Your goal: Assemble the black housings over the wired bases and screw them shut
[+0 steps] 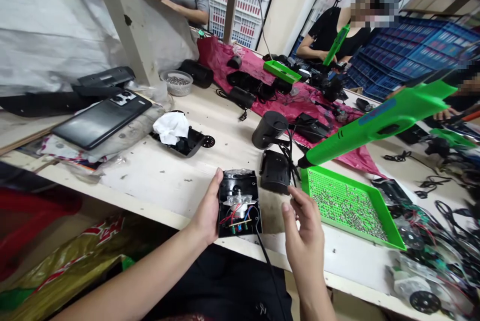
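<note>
Held by its left side at the table's front edge is an open black housing (239, 203), with a white motor, a small circuit board and red and blue wires inside. My left hand (208, 211) grips it. To its right, my right hand (304, 218) is raised with fingers curled and thumb near them; whether anything small sits between them is unclear. A black cord runs down from the housing. Just beyond are a black cylindrical part (275, 171) and another one (269, 130). A green screwdriver (360, 128) slants over a green tray (348, 208) of screws.
At the left lie a phone (103, 117) and a black shell with white cloth (171, 128). A tub of screws (177, 82) stands by the post. Motors and wires (423, 266) crowd the right. Pink sheeting (258, 81) holds black parts; people sit across the table.
</note>
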Action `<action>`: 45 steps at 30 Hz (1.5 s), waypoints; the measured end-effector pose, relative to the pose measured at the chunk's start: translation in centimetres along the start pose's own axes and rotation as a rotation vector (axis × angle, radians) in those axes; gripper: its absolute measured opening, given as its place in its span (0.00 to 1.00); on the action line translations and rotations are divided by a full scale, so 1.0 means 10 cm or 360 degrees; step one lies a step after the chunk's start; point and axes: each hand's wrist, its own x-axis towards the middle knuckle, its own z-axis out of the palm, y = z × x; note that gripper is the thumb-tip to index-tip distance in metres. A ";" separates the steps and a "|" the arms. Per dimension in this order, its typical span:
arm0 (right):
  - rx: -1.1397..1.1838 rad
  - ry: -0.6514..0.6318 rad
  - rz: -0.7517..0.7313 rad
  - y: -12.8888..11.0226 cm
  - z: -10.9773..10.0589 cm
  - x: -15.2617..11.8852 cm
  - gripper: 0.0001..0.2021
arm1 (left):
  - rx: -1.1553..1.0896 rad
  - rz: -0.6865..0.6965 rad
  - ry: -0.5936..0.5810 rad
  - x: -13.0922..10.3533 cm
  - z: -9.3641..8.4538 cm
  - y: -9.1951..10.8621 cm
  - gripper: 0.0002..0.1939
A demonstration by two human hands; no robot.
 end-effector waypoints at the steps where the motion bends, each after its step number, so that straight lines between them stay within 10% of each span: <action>1: 0.0027 -0.0008 -0.0018 -0.02 0.01 -0.03 0.14 | -0.0001 0.0027 -0.0018 0.00 0.00 0.00 0.30; 45: 0.0489 -0.0306 0.0460 -0.04 0.21 -0.35 0.17 | 0.0217 0.0048 0.0021 -0.02 0.10 -0.03 0.32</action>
